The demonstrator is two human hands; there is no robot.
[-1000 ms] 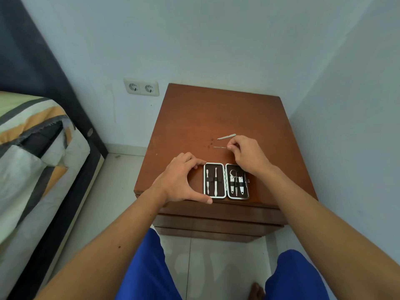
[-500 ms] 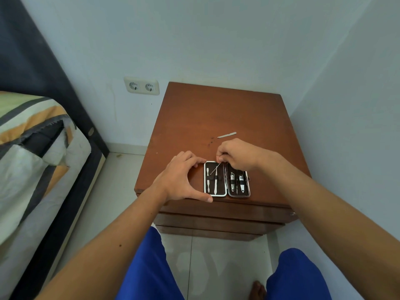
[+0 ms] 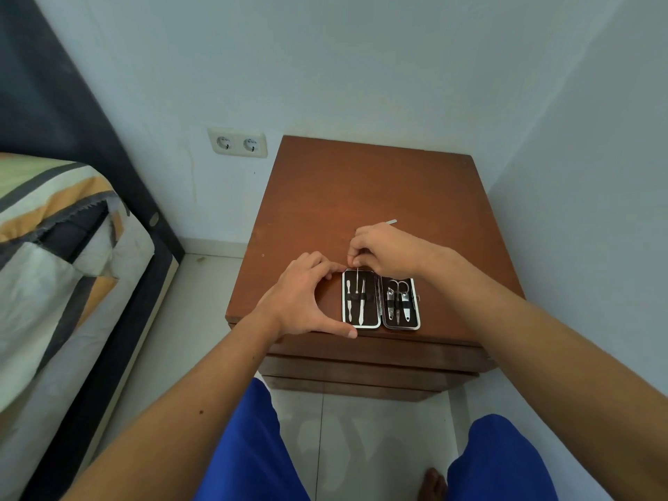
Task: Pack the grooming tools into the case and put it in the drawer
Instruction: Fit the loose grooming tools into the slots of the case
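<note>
A small grooming case [image 3: 381,301] lies open near the front edge of a brown wooden nightstand [image 3: 361,197]. Its left half holds thin metal tools; its right half holds scissors and clippers. My left hand [image 3: 303,301] cups the case's left edge, thumb along the front corner. My right hand [image 3: 383,253] pinches a thin metal pick [image 3: 357,280] by its top end, its tip down in the left half by the elastic strap. Another flat metal tool [image 3: 391,222] lies on the nightstand behind my right hand, mostly hidden.
The nightstand has drawer fronts [image 3: 368,359] below its top, all closed. A bed with striped bedding [image 3: 54,247] stands to the left. A double wall socket [image 3: 237,142] is on the wall. A side wall runs close on the right. My knees in blue shorts [image 3: 249,453] are below.
My right hand picked the thin pick off the nightstand, carried it back to the case and stood it upright into the left half. My left hand stayed at the case's left edge.
</note>
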